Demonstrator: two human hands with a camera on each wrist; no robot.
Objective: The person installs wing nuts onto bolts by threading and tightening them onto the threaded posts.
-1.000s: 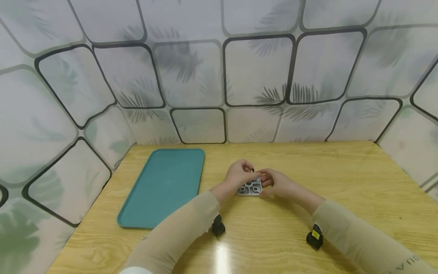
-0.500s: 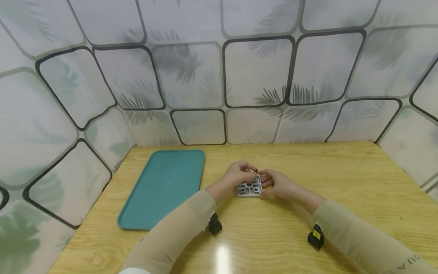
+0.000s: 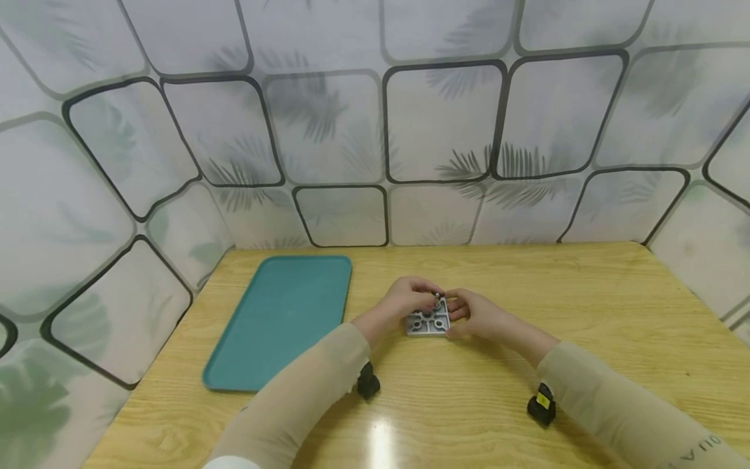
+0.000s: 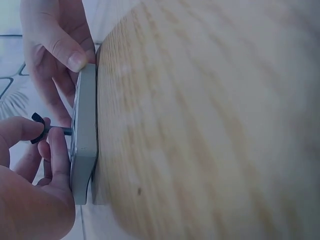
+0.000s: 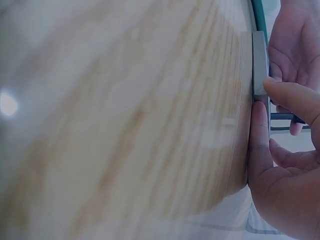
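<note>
A square grey metal plate with ribs and round holes lies on the table. A dark wing-headed screw stands upright at its far right part; in the left wrist view its shaft meets the plate's face. My left hand reaches over the plate and pinches the screw's black head between thumb and finger. My right hand grips the plate along its right side, thumb at the near corner and fingers farther back. In the right wrist view the right fingers lie against the plate's edge. The screw's tip is hidden.
A teal tray lies on the left part of the wooden table. A patterned cloth wall stands along the table's back and sides. Black cameras hang at both wrists.
My left hand has shifted slightly and its fingers have turned about the screw's head, the forearm swinging a little left. The right hand and the plate stay nearly still.
</note>
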